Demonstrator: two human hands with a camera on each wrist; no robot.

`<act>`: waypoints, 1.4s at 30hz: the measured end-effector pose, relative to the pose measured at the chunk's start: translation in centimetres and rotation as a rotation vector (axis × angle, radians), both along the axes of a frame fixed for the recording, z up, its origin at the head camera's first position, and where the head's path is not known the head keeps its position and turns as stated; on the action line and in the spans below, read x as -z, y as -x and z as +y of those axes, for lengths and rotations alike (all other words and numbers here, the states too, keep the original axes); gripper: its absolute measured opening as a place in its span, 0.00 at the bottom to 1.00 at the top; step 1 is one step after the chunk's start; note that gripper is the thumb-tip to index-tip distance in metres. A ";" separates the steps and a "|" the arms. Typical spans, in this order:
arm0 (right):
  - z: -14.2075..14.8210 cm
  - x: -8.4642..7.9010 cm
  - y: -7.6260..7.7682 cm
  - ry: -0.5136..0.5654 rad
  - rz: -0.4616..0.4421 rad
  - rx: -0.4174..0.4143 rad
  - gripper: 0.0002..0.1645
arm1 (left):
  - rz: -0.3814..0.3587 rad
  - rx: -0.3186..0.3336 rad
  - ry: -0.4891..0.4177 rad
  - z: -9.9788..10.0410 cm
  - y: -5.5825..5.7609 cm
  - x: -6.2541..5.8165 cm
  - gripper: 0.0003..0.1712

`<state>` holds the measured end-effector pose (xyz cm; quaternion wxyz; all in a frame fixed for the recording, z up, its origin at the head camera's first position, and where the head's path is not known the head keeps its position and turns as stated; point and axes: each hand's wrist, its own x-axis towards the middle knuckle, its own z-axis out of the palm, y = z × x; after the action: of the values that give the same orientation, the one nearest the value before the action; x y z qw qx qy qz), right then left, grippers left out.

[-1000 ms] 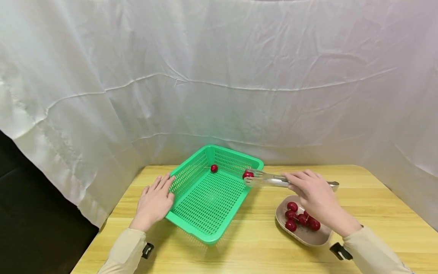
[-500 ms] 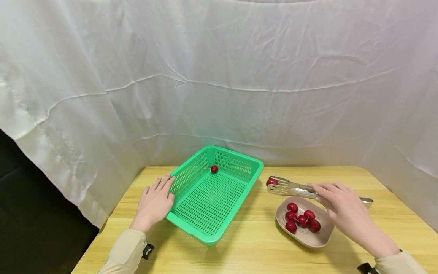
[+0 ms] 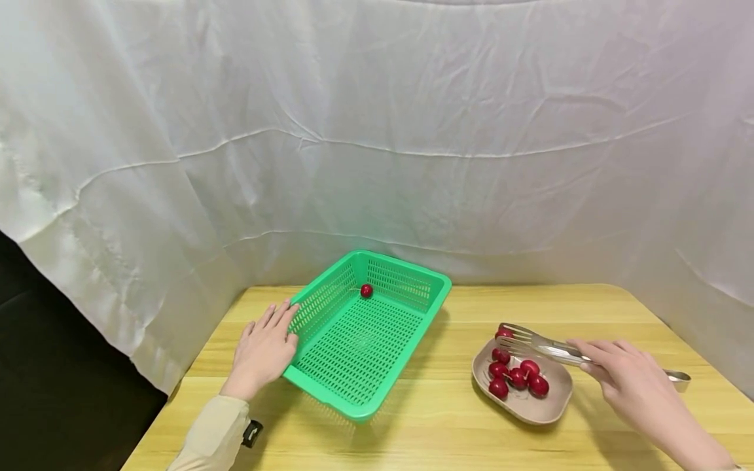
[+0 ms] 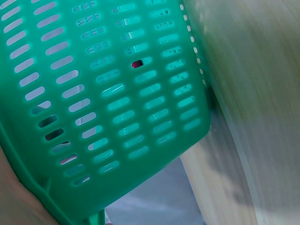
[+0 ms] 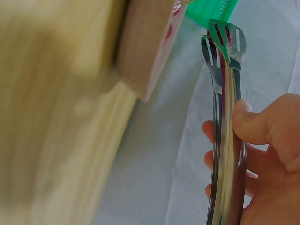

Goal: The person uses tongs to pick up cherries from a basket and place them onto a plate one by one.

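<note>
My left hand [image 3: 265, 347] rests on the left rim of a green plastic basket [image 3: 406, 366], fingers extended over the edge. One cherry [image 3: 366, 290] with a stem lies at the basket's far end; a speck of red shows through the slots in the left wrist view. My right hand [image 3: 639, 386] grips metal tongs [image 3: 556, 348], thumb on one arm and fingers round the other in the right wrist view. A cherry [image 3: 504, 333] sits between the slotted tong tips, over the far edge of a beige dish [image 3: 536, 412]. Several cherries [image 3: 517, 378] lie in that dish.
Basket and dish stand on a light wooden table [image 3: 436, 418], with a gap between them. White cloth [image 3: 383, 131] hangs behind and at both sides. A dark surface [image 3: 59, 366] is at the far left.
My right hand has carried the tongs and their cherry from the basket's right rim rightward and nearer, to over the dish. The left hand and basket have hardly moved.
</note>
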<state>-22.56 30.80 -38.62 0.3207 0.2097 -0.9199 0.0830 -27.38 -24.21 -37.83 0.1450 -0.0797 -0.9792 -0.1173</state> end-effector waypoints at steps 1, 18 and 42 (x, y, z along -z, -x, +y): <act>0.3 0.2 0.0 -0.004 -0.004 0.004 0.27 | 0.000 0.000 0.000 0.0 0.0 0.0 0.31; 0.2 1.2 0.6 0.005 -0.055 0.002 0.27 | 0.005 -0.010 -0.005 -0.5 -0.1 0.3 0.31; -10.1 -3.8 4.9 0.004 -0.037 -0.176 0.31 | 0.005 -0.008 -0.005 0.0 0.2 0.3 0.31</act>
<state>-27.43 20.70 -34.78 0.2958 0.2876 -0.9034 0.1168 -27.59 -24.21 -38.15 0.1479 -0.0758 -0.9789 -0.1190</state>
